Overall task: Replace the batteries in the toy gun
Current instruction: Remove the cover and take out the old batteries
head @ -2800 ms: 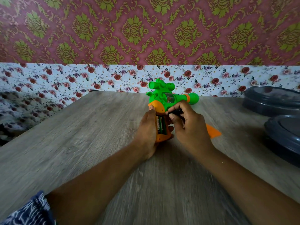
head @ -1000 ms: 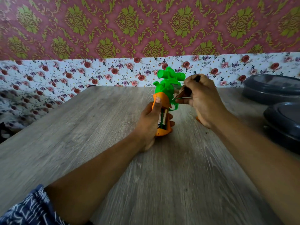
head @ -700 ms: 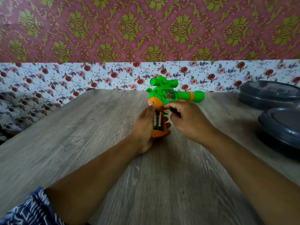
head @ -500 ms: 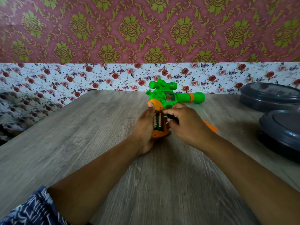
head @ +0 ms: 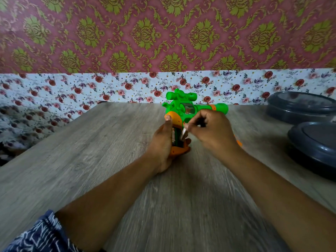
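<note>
Right hand [head: 211, 132] now lifts a battery [head: 183, 134] from the toy gun [head: 183, 110], left hand [head: 161, 142] still gripping it.

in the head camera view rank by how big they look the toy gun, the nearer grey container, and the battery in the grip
1. Nearer grey container, though cut off by the frame and closer to the camera.
2. Toy gun.
3. Battery, smallest.

No text can be read. The green-and-black cylindrical battery [head: 174, 134] in the orange grip of the green plastic toy gun [head: 189, 108] bears a printed label (too blurred to make out).
</note>
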Available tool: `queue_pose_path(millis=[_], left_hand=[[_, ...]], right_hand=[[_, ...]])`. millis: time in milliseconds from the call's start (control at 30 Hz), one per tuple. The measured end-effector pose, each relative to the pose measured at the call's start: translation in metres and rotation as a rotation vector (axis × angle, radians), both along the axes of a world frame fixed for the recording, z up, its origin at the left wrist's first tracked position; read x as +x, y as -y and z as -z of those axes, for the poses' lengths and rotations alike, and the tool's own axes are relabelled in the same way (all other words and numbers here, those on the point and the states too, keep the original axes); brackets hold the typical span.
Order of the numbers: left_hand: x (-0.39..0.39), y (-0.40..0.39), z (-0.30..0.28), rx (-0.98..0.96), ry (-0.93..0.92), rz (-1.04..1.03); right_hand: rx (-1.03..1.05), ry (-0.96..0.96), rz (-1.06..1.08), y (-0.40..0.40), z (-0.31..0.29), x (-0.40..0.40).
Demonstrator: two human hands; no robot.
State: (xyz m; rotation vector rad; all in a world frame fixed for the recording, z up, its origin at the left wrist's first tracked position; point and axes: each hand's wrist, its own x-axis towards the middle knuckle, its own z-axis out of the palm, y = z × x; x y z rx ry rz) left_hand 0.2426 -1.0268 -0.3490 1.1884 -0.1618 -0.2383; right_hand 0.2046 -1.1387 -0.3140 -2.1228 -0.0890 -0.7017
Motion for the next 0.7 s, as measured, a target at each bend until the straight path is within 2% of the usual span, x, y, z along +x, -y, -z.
queue_pose_path(millis=[100, 233, 333, 567, 700], left_hand=[[0.000, -0.002, -0.001, -0.038, -0.030, 0.017], [0.000, -0.002, 0.000, -0.061, -0.014, 0.017], [-0.002, -0.002, 0.001, -0.061, -0.009, 0.021], [-0.005, -0.003, -0.002, -0.062, -0.031, 0.037], [-0.004, -0.003, -0.001, -0.044, -0.036, 0.038]], right_hand=[[0.158, -0.144, 0.073, 0.033, -0.024, -0.006], [-0.008, -0.519, 0.292, 0.084, -0.035, -0.016], [-0.038, -0.674, 0.353, 0.096, -0.026, -0.018], [-0.042, -0.652, 0.482, 0.103, -0.005, -0.008], [-0.080, -0.700, 0.481, 0.103, -0.003, -0.008]])
